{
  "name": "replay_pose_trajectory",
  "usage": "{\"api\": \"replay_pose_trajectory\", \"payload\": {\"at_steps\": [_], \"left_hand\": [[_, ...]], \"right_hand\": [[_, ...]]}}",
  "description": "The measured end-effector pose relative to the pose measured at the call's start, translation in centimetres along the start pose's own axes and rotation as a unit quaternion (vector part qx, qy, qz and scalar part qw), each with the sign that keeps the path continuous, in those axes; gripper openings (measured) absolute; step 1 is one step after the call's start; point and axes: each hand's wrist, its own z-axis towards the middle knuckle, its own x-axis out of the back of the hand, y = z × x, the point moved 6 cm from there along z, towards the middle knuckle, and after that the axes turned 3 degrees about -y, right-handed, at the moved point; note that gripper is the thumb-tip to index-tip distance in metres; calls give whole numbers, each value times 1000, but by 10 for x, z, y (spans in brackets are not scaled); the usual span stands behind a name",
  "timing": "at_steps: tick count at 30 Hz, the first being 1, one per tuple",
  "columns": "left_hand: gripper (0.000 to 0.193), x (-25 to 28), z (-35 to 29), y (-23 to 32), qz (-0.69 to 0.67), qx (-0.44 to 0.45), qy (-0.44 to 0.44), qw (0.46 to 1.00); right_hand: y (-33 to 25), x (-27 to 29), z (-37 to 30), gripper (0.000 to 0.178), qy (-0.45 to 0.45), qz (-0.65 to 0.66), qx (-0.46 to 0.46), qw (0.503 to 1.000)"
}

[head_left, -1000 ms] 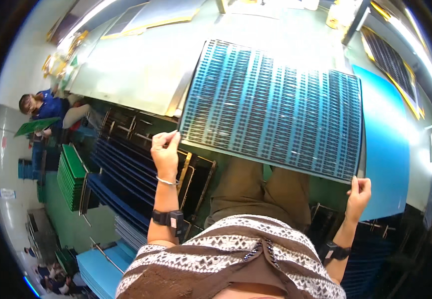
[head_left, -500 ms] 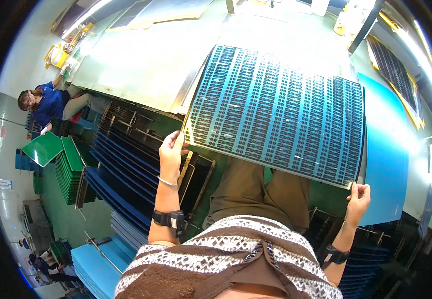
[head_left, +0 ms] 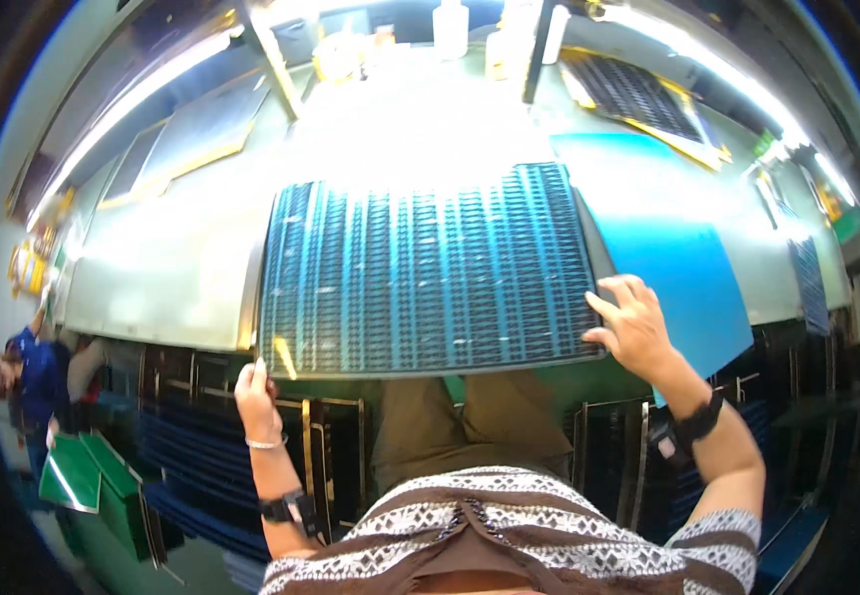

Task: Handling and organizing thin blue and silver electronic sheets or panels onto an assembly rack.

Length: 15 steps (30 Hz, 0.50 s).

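Observation:
A large dark patterned film sheet [head_left: 430, 278], with blue showing through it, lies on the bright work surface and reaches its near edge. A yellow strip marks the sheet's near left part. My left hand [head_left: 258, 397] pinches the near left corner between thumb and fingers. At the right edge my right hand [head_left: 628, 319] has its fingers spread, the tips at or just over the sheet's border; whether they press on it I cannot tell. To the right of the sheet is a plain blue panel [head_left: 663, 248], partly past the table's front edge.
The pale table [head_left: 167, 268] glares white behind the sheet. More yellow-edged films [head_left: 638, 94] lie at the back right. White bottles [head_left: 452, 28] stand at the back. Racks of dark panels [head_left: 202, 436] stand below the table. A co-worker [head_left: 33, 367] at far left handles green panels [head_left: 73, 476].
The sheet has turned level and now lies squarely before me. My right hand has left the near right corner, moved up the right edge and spread its fingers. My left hand keeps its corner.

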Motion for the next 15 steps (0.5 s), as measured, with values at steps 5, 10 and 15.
{"api": "replay_pose_trajectory", "payload": {"at_steps": [5,10,15], "left_hand": [[29,-1,2,1,108,-8,-25,994],[13,-20,-16,48,428,-152,88,887],[38,-65,-21,86,643,-350,-90,675]], "right_hand": [[74,-32,85,45,25,-31,37,999],[117,-54,164,35,56,-68,-66,994],[108,-66,179,40,106,-38,-90,990]]}}
